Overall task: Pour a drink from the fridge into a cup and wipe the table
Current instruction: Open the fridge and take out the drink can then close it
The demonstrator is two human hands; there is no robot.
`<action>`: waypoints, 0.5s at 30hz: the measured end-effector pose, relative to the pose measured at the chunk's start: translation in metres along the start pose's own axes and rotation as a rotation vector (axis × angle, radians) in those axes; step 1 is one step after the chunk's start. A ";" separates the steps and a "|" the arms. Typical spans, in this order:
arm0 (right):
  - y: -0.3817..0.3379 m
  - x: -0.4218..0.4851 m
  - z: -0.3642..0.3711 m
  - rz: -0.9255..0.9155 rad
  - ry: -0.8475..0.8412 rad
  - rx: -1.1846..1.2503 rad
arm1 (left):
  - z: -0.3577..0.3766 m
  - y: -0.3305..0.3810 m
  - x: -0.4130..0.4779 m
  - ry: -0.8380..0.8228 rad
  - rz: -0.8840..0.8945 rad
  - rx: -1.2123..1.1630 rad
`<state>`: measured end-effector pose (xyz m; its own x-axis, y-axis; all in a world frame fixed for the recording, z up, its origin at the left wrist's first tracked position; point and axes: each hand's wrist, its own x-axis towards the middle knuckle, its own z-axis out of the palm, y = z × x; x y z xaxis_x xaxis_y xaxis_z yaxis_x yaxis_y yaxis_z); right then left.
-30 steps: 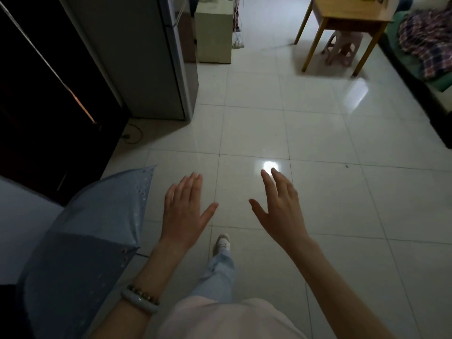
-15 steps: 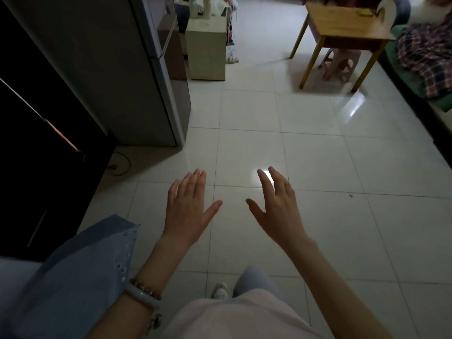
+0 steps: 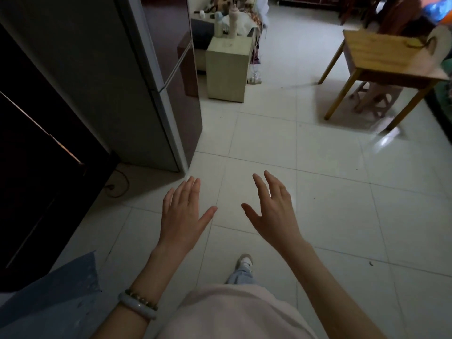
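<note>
Both hands empty, fingers straight: left hand (image 3: pixel 182 217), right hand (image 3: pixel 274 211), held over the tile floor (image 3: pixel 330 204). Fridge (image 3: pixel 137 77) ahead-left, door closed. Wooden desk (image 3: pixel 381 57) far right.

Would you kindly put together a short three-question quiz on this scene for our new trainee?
1. True or false: the left hand holds a cup.
2. The fridge stands: A) ahead on the person's left; B) ahead on the person's right; C) out of view.
3. Fill in the blank: the bracelets sit on the ____ wrist.

Key: 1 false: it and the right hand are both open and empty above the floor. 2 A. 3 left.
</note>
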<state>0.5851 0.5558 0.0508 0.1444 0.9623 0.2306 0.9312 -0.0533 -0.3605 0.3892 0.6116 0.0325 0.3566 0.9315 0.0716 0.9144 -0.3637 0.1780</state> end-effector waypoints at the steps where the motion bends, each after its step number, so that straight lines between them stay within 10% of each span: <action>1: 0.010 0.020 -0.003 -0.021 -0.001 0.003 | 0.000 0.008 0.019 0.000 -0.017 -0.008; 15: 0.103 0.235 0.025 -0.161 -0.078 -0.015 | 0.018 0.047 0.221 0.002 -0.125 0.002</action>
<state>0.7061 0.7828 0.0454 -0.0328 0.9764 0.2134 0.9452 0.0997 -0.3109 0.5143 0.8000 0.0392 0.2396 0.9695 0.0513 0.9519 -0.2450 0.1841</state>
